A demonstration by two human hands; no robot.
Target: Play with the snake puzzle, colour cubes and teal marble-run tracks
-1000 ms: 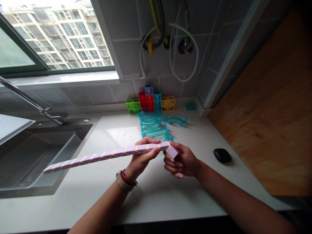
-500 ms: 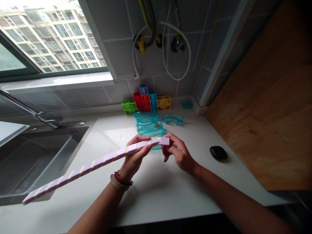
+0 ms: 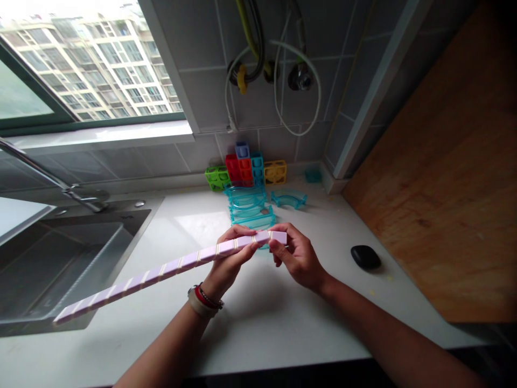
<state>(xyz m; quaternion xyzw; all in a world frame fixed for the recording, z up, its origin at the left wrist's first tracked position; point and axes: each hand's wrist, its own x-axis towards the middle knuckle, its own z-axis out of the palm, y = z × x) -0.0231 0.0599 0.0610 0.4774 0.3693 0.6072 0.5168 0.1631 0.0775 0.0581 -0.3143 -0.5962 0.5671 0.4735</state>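
A long lilac twisting snake puzzle (image 3: 186, 262), made of several segments with pale seams, stretches out almost straight. Its far end reaches left over the sink edge, held above the counter. My left hand (image 3: 230, 263), with bands on the wrist, is closed around it near the right end, thumb in front and fingers behind. At the last segment, my right hand (image 3: 297, 256) pinches with the thumb at the lower edge and fingers behind. Part of the right fingers is hidden by the puzzle and the hand.
Clear blue plastic pieces (image 3: 252, 215) lie beyond my hands, and a curved blue piece (image 3: 288, 199) is beside them. Coloured blocks (image 3: 244, 171) stand against the tiled wall. A black rounded object (image 3: 365, 257) rests on the right. The sink (image 3: 133, 221) and faucet (image 3: 83, 199) are left.
My right thumb has come up onto the end segment of the snake puzzle. The puzzle and both hands appear slightly farther right, as the whole view has shifted a little.
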